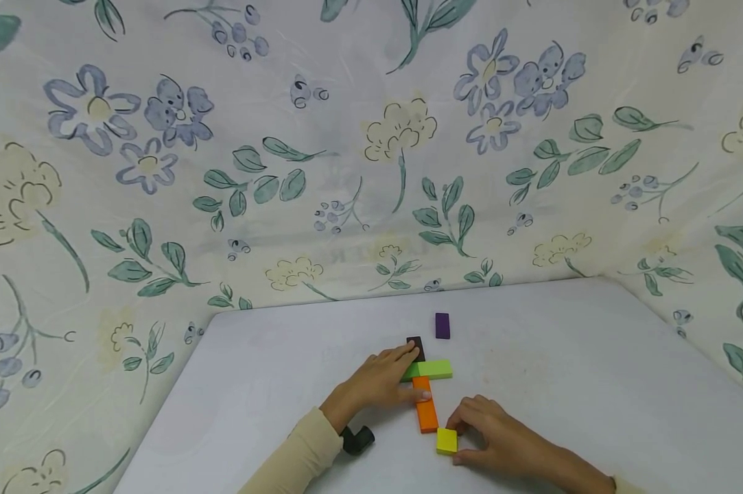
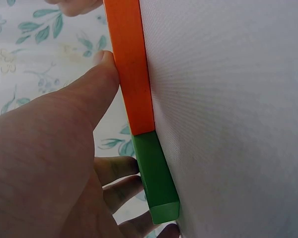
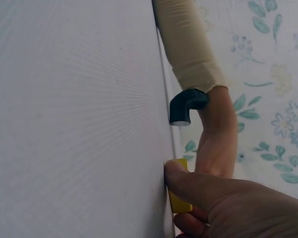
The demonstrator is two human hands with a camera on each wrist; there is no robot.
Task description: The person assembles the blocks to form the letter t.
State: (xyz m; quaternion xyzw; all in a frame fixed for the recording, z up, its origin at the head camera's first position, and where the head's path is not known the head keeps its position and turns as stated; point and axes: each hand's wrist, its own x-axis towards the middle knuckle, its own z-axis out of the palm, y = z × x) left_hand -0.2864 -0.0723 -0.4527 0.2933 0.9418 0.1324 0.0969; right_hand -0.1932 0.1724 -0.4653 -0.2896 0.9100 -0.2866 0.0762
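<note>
My left hand point(image 1: 380, 377) lies over a row of blocks, its fingertips on a dark brown block point(image 1: 415, 345) at the far end. Its thumb touches the orange section point(image 1: 427, 416), which runs toward me from a crosswise green block point(image 1: 435, 369). In the left wrist view, the orange section point(image 2: 131, 64) meets the green block point(image 2: 156, 171) end to side. My right hand point(image 1: 503, 439) pinches a small yellow block point(image 1: 446, 441) between thumb and fingers, by the near end of the orange section. The right wrist view shows the thumb over part of the yellow block point(image 3: 180, 201).
A purple block point(image 1: 442, 326) lies farther back on the white table point(image 1: 544, 343). Beside the left sleeve point(image 1: 309, 446) is a dark, elbow-shaped piece point(image 1: 360, 440), partly hidden by it. Flower-patterned cloth point(image 1: 346, 137) hangs behind the table and along its sides.
</note>
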